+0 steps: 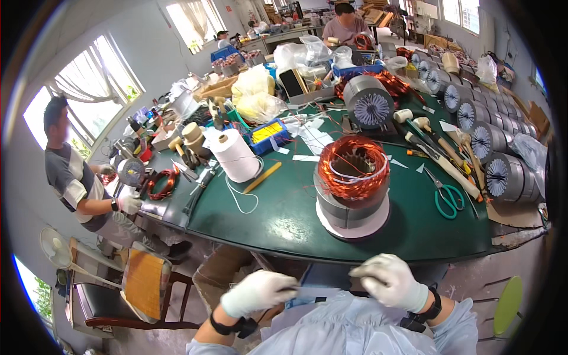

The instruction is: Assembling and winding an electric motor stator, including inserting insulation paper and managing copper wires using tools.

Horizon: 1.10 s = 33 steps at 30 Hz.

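Both my hands wear white gloves and are in front of my body, below the table's near edge. My left hand is closed, its fingertips at one end of a pale, thin strip. The fingers of my right hand are curled together; what they hold, if anything, is hidden. Straight ahead on the green table stands a motor stator, upright on a round white base. A ring of copper windings bulges from its top, with a white cord around the inside.
Green-handled scissors lie right of the stator. Several slotted stators line the right side. A white thread cone and yellow stick are left. Another person stands at far left; one more sits behind. A green stool is lower right.
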Motion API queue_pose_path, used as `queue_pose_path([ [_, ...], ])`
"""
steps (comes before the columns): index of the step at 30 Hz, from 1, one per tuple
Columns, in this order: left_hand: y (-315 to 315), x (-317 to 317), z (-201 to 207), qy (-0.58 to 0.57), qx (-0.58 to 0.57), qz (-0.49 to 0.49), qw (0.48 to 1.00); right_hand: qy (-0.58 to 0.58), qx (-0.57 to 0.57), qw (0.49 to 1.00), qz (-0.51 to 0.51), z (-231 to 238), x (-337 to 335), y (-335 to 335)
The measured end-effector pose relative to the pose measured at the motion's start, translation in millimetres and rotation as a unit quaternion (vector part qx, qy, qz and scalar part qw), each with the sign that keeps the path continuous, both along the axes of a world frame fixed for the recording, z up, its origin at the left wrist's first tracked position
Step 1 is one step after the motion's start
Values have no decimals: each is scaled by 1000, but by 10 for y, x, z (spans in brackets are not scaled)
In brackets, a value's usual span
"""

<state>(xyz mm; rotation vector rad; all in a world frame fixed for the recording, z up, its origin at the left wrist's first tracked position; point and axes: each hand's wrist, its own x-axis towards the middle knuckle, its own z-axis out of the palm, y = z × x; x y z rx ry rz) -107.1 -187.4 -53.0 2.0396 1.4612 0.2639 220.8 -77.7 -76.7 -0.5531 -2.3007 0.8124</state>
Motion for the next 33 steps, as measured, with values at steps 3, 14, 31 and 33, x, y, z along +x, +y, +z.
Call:
queue_pose_path([
  [3, 210, 441, 14, 66, 231, -66, 969, -91, -36, 990, 102, 256, -336, -24],
  [14, 888, 872, 97, -97, 301, -93, 944, -105, -123, 987, -25, -152, 266, -47],
  [31, 1064, 240, -330, -32, 204, 181, 962, 228, -390, 855, -255, -497, 555, 687],
  [33, 1143, 134, -259, -53, 170, 166, 970, 225, -389, 856, -255, -465, 560, 664],
])
